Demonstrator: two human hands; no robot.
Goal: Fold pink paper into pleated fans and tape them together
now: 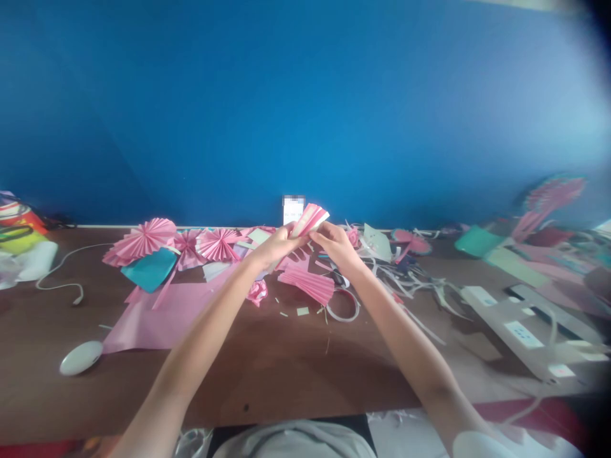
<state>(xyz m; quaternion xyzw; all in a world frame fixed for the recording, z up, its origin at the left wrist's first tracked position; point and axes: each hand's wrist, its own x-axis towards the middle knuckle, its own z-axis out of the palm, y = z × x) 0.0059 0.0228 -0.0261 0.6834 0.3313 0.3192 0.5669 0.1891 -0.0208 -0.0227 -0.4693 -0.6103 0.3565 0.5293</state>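
Both hands are raised over the middle of the table, around a pleated strip of pink and white paper (pixel 311 217). My left hand (pixel 278 247) is closed on its lower left side. On the right edge, the fingers of my right hand (pixel 336 243) are pinched; part of the grip is hidden. Just below lies another pleated pink paper (pixel 308 284) on the brown table (pixel 281 362). Beside it is a roll of tape (pixel 344 306). Left of that sits a crumpled pink and white paper piece (pixel 258 291). Behind the held paper stands a phone (pixel 293 208) with a lit screen.
Pink paper rosettes (pixel 147 238) and a teal paper piece (pixel 149 268) lie at left, near a pink sheet (pixel 153 315) and white mouse (pixel 81 357). Loose white strips (pixel 405 280) and a power strip (pixel 525 334) are at right. A blue wall (pixel 305 108) rises behind.
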